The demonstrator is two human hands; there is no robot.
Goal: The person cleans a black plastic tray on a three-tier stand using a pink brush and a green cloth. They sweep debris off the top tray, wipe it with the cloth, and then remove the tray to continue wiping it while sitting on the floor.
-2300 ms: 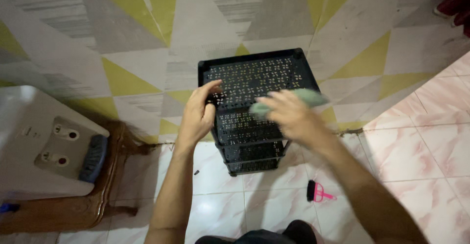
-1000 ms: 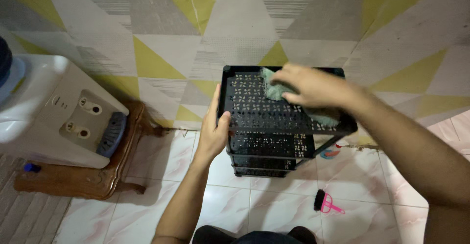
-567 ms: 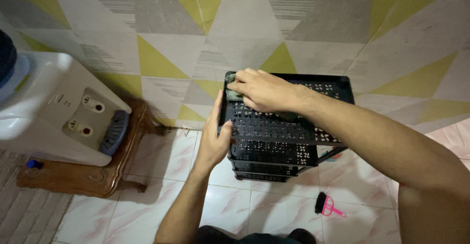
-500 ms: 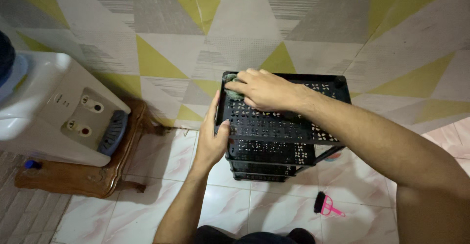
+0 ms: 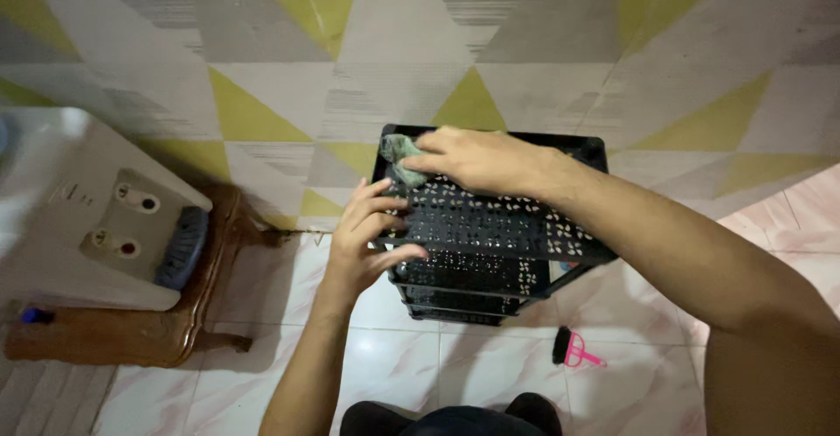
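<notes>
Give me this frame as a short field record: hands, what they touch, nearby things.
left hand: grips the near left corner of the black shelf rack
right hand: presses a green cloth on the rack's top tier, far left corner
rack: perforated tiers, stands on the tiled floor against the patterned wall
left of rack: white water dispenser on a wooden stool
floor, right of rack: pink hand brush
</notes>
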